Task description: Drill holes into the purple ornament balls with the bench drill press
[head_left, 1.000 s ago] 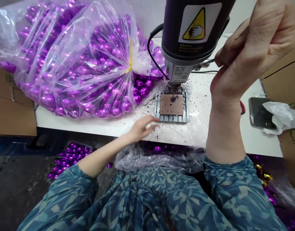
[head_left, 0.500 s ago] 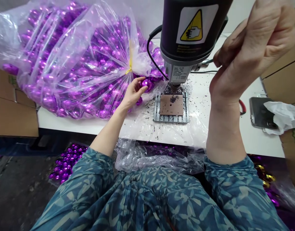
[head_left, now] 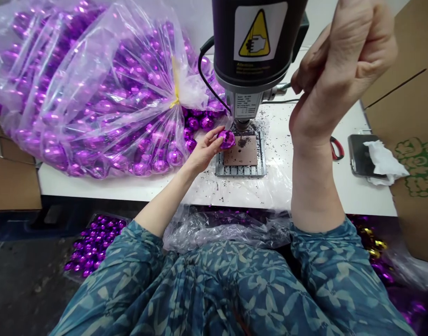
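A shiny purple faceted ball (head_left: 226, 139) is pinched in the fingertips of my left hand (head_left: 205, 151), over the left edge of a brown square plate (head_left: 247, 156). That plate lies on a slotted metal base (head_left: 240, 171) strewn with dark shavings. Above it stands a bench drill press (head_left: 249, 84) with a black motor housing and a yellow warning label. My right hand (head_left: 347, 65) is raised at the drill's right side, fingers curled round the end of its metal feed lever (head_left: 282, 88).
A big clear bag of purple balls (head_left: 105, 107), tied with yellow, fills the left of the white table (head_left: 357, 196). Right of the drill are a red-handled tool (head_left: 337, 148), a dark phone (head_left: 359, 151) and a crumpled tissue (head_left: 385, 161). Cardboard boxes (head_left: 406, 126) flank both sides.
My left hand has carried the purple ball from beside the bag rightward to the plate under the drill. My right hand keeps its grip on the lever. The whole view has shifted slightly.
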Action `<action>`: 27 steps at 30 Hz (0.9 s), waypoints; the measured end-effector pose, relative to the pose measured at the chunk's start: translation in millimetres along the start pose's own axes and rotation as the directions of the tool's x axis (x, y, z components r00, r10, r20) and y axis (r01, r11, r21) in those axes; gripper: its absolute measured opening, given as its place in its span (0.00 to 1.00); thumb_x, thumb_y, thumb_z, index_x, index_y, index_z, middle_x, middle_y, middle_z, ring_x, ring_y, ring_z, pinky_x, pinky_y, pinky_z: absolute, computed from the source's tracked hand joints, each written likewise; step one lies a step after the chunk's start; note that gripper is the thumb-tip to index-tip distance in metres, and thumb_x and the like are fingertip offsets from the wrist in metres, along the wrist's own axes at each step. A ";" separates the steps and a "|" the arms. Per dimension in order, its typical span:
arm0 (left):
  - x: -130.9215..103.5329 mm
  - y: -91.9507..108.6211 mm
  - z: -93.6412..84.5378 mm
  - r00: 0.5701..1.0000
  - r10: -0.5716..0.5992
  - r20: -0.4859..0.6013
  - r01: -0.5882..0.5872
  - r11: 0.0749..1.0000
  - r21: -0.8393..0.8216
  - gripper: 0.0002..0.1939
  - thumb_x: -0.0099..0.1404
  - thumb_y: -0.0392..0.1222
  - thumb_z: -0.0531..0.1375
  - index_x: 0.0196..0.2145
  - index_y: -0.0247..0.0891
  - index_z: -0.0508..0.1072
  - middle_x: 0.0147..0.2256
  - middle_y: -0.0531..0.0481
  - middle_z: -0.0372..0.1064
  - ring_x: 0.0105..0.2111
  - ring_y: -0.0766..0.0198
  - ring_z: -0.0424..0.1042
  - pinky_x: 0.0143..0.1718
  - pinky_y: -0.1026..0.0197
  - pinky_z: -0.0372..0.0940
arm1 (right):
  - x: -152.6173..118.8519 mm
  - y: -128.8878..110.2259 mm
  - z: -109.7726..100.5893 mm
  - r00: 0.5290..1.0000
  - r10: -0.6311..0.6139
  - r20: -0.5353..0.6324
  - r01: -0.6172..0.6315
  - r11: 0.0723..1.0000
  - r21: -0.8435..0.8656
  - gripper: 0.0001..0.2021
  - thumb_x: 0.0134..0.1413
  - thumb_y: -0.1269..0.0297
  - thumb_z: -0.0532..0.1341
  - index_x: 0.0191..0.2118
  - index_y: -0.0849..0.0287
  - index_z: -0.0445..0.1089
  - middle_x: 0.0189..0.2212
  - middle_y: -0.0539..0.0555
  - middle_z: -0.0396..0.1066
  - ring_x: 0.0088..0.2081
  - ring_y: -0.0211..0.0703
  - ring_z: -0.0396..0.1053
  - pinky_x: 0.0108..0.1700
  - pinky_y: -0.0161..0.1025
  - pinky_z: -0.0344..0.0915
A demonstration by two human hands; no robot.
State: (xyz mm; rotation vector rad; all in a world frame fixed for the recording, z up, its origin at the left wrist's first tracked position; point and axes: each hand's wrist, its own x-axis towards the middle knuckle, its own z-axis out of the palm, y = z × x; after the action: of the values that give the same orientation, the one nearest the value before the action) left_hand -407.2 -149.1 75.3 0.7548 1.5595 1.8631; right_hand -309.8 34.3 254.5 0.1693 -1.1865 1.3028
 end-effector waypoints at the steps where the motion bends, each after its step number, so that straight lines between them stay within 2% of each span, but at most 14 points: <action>1: 1.5 -5.3 1.4 0.999 0.033 -0.006 -0.032 0.998 0.055 0.31 0.67 0.54 0.72 0.63 0.46 0.72 0.54 0.43 0.79 0.57 0.53 0.79 0.63 0.44 0.72 | -0.5 -0.7 0.0 1.000 0.008 0.001 -0.008 1.000 0.003 0.23 0.48 0.43 0.66 0.24 0.59 0.60 0.13 0.40 0.53 0.16 0.22 0.51 0.23 0.30 0.45; 4: 7.3 -19.8 5.1 0.995 0.102 -0.006 -0.100 0.983 0.154 0.36 0.60 0.53 0.77 0.61 0.42 0.71 0.51 0.42 0.79 0.54 0.53 0.80 0.62 0.45 0.73 | -1.7 -1.3 0.3 1.000 0.010 -0.001 -0.010 1.000 0.004 0.23 0.48 0.44 0.66 0.25 0.59 0.62 0.13 0.39 0.51 0.16 0.21 0.51 0.22 0.29 0.44; 8: 14.8 -31.6 9.2 0.991 0.132 0.026 -0.135 0.966 0.219 0.32 0.60 0.52 0.77 0.56 0.40 0.73 0.53 0.41 0.78 0.53 0.53 0.80 0.59 0.46 0.76 | -2.2 -0.1 0.7 1.000 0.002 -0.011 -0.002 1.000 0.015 0.22 0.49 0.45 0.66 0.26 0.59 0.62 0.14 0.39 0.53 0.16 0.21 0.52 0.21 0.28 0.45; 14: 15.0 -31.4 19.6 0.978 0.209 0.026 -0.202 0.897 0.393 0.30 0.59 0.46 0.76 0.55 0.37 0.73 0.50 0.41 0.79 0.47 0.56 0.80 0.53 0.49 0.77 | -2.6 -0.7 1.4 1.000 0.009 -0.014 -0.008 0.999 0.033 0.22 0.47 0.45 0.66 0.26 0.59 0.62 0.13 0.38 0.52 0.15 0.20 0.51 0.21 0.27 0.46; 18: 10.2 -31.4 30.5 0.952 0.299 0.069 -0.291 0.804 0.518 0.27 0.61 0.45 0.75 0.54 0.40 0.73 0.51 0.43 0.77 0.50 0.55 0.79 0.53 0.51 0.76 | -2.4 -1.4 1.6 1.000 -0.001 -0.009 0.001 0.999 0.043 0.21 0.47 0.45 0.66 0.26 0.60 0.63 0.13 0.38 0.52 0.15 0.20 0.51 0.20 0.27 0.46; 21: 9.4 -36.7 35.8 0.946 0.308 0.099 -0.315 0.808 0.498 0.28 0.63 0.45 0.74 0.56 0.41 0.71 0.53 0.43 0.77 0.53 0.53 0.79 0.56 0.50 0.75 | -1.5 -0.5 1.1 1.000 -0.006 -0.008 0.007 0.999 0.045 0.21 0.48 0.46 0.67 0.26 0.60 0.63 0.13 0.39 0.53 0.15 0.21 0.51 0.21 0.27 0.45; 27: 12.2 -47.4 35.4 0.956 0.274 0.102 -0.291 0.861 0.418 0.33 0.63 0.54 0.74 0.59 0.41 0.68 0.55 0.40 0.76 0.56 0.50 0.79 0.61 0.45 0.74 | -7.7 0.5 -2.3 0.999 -0.039 0.017 0.038 0.999 0.018 0.21 0.53 0.47 0.66 0.25 0.60 0.65 0.14 0.40 0.51 0.16 0.20 0.49 0.21 0.28 0.45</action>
State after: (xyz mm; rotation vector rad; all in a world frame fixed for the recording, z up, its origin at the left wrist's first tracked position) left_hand -385.3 -110.2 34.6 1.2701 1.9500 1.6960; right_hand -307.5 31.1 247.6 0.2158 -1.1818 1.2805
